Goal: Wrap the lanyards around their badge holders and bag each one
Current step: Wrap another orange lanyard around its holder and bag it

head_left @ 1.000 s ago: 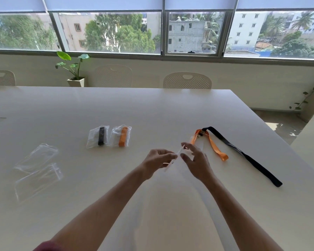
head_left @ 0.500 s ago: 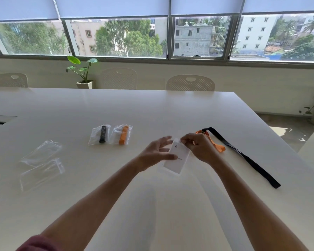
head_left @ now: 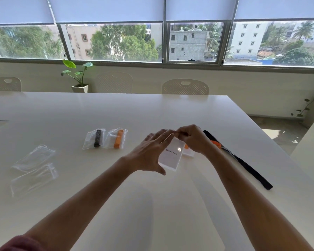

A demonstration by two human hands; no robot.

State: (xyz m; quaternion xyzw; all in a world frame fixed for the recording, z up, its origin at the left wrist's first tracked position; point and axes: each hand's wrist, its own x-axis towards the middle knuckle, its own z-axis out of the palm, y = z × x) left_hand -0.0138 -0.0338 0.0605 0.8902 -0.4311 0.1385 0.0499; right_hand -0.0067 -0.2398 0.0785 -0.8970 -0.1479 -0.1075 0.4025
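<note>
A clear badge holder (head_left: 171, 156) with a white name card is held up above the table between my hands. My left hand (head_left: 149, 153) grips its left side with thumb below and fingers spread on top. My right hand (head_left: 192, 138) pinches the top end, where the orange lanyard (head_left: 215, 144) attaches; most of that lanyard is hidden behind my wrist. A second badge holder (head_left: 188, 153) lies under my right hand. The black lanyard (head_left: 248, 167) stretches along the table to the right.
Two filled bags lie mid-table, one with a black lanyard (head_left: 95, 138), one with an orange lanyard (head_left: 117, 138). Two empty clear bags (head_left: 33, 167) lie at the left. White chairs (head_left: 185, 86) and a potted plant (head_left: 78, 77) stand beyond the table's far edge.
The badge holder went from edge-on between my fingertips to face-up in both hands. My hands moved closer together and the orange lanyard slid under my right wrist.
</note>
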